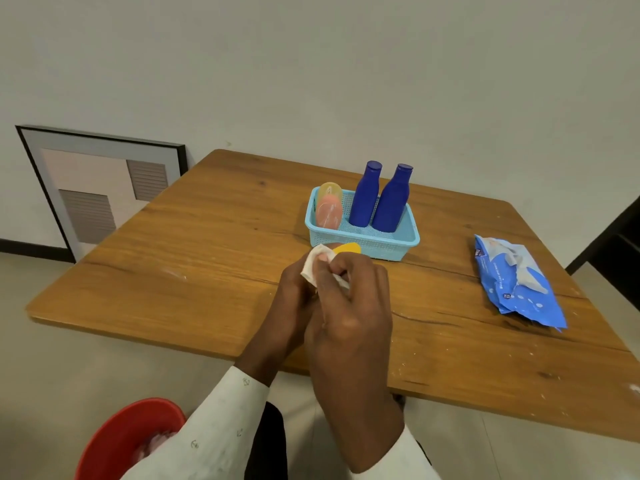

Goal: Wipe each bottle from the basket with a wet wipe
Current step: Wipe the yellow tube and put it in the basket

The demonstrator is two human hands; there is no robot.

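The yellow bottle [347, 248] is in front of me over the table, just near the basket [401, 242], almost hidden; only its yellow end shows. My left hand [294, 299] seems to hold it from below, and my right hand [349, 303] is closed around the wet wipe [313, 268] on it. I think I should turn the bottle slowly so the wipe reaches every side. Two blue bottles [377, 202] and a pink bottle [329, 213] stand in the basket. The wooden table [207, 244] is scratched, with the wipes pack [516, 282] at right, a red bin [128, 434] below, and a framed picture [100, 188] against the wall.
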